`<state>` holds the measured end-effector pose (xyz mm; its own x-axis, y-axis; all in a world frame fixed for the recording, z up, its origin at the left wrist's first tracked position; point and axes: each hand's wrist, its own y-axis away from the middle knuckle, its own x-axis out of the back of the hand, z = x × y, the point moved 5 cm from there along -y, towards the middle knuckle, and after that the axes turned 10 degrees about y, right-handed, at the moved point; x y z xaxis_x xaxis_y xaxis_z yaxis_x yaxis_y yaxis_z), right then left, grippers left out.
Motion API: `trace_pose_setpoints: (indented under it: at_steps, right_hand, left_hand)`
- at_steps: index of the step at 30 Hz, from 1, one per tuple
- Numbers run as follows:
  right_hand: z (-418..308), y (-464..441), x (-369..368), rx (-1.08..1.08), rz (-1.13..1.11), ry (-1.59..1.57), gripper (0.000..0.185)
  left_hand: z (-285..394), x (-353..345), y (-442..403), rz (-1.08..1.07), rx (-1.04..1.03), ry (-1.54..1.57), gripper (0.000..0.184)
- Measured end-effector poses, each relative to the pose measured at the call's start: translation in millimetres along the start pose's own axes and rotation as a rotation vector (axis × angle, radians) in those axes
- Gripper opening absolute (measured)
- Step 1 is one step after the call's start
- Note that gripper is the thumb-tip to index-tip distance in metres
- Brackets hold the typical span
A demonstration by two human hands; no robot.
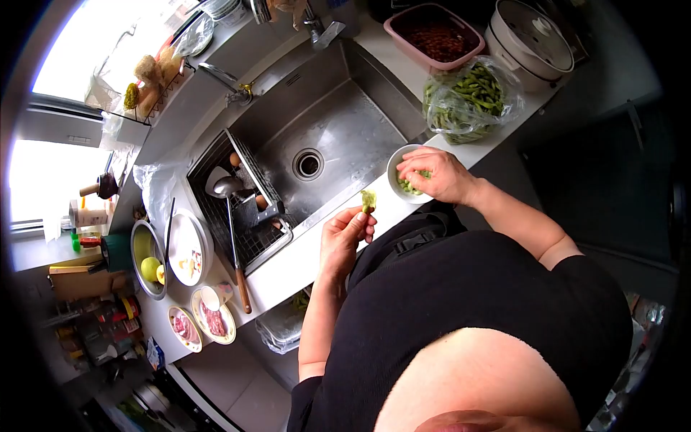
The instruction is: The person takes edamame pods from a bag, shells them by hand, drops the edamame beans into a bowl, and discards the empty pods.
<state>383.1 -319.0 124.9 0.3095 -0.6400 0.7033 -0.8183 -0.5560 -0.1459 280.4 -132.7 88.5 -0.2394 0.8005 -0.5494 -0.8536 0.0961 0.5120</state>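
Observation:
Between the fingers and thumb of my left hand (343, 236) is an opened green pod (368, 201), held over the counter's front edge. My right hand (440, 175) is over a small white bowl (393, 173), its fingers bent down at the rim. Green beans (410, 187) lie inside the bowl, partly covered by the hand. Whether the right fingers hold a bean is hidden. Just behind that hand sits a clear plastic bag (471, 101) full of green pods.
Behind lies a steel sink (338, 122). Left of it are a dish rack (245, 194) with a ladle (229, 189), plates of meat (214, 318) and a bowl (144, 245) with fruit. A pink basin (435, 39) and a white pot (529, 43) stand at the back right.

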Motion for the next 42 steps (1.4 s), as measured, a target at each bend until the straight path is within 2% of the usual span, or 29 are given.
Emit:
trace_pose_setpoints:
  at_steps: [2,3,6,9,10,13,15,19,24,30,34,37,39,41,42]
  right_hand:
    - [-18.2,-1.3,2.9,0.109,0.088,-0.014,0.012]
    - [-27.1,-2.2,1.8,0.177,0.063,-0.022,0.013]
    - [-52.7,-1.8,-8.2,0.190,-0.016,-0.118,0.015]
    - [-44.7,-1.9,-28.4,0.231,-0.242,-0.255,0.013]
    - [-42.6,-0.5,-32.8,0.235,-0.244,-0.256,0.013]
    - [-44.9,2.0,-36.8,0.219,-0.199,-0.229,0.015]
    - [-46.6,2.7,-43.0,0.002,-0.290,-0.523,0.016]
    - [-52.5,7.6,-48.0,0.057,-0.135,-0.401,0.017]
    - [-66.1,11.4,-38.4,0.105,0.002,-0.346,0.013]
    - [-75.7,14.2,-29.7,0.148,0.116,-0.092,0.005]
    - [-71.7,13.0,-32.7,0.137,0.081,-0.130,0.011]
    - [-72.5,12.5,-24.9,0.236,0.175,-0.212,0.015]
    - [-68.8,12.6,-26.4,0.198,0.040,-0.256,0.015]
    - [-67.0,12.0,-26.6,0.174,0.034,-0.232,0.011]
    - [-68.2,11.9,-26.9,0.181,0.043,-0.226,0.012]
  left_hand:
    - [-1.4,-2.8,-0.9,0.008,-0.026,-0.063,0.019]
    - [-2.1,-3.6,-0.4,0.020,-0.051,-0.123,0.019]
    - [-2.0,-6.7,-0.6,-0.014,-0.149,-0.302,0.018]
    - [-0.1,-9.8,3.4,-0.012,-0.256,-0.430,0.017]
    - [-1.2,-9.3,5.3,-0.008,-0.259,-0.430,0.017]
    - [0.4,-10.5,11.4,0.008,-0.362,-0.484,0.018]
    - [3.7,-15.0,14.6,-0.021,-0.420,-0.373,0.018]
    - [1.0,-15.7,17.0,-0.036,-0.439,-0.303,0.018]
    - [-8.3,-13.9,12.7,-0.086,-0.351,0.023,0.016]
    - [-7.7,-16.6,14.3,-0.048,-0.391,-0.074,0.019]
    - [-10.0,-12.8,10.4,-0.060,-0.358,-0.039,0.017]
    - [-7.4,-9.9,9.8,-0.017,-0.361,0.004,0.016]
    - [-4.5,-10.4,13.3,0.031,-0.443,-0.169,0.013]
    - [-1.9,-14.6,15.1,0.070,-0.473,-0.244,0.011]
    - [2.9,-17.2,17.1,0.104,-0.558,-0.365,0.009]
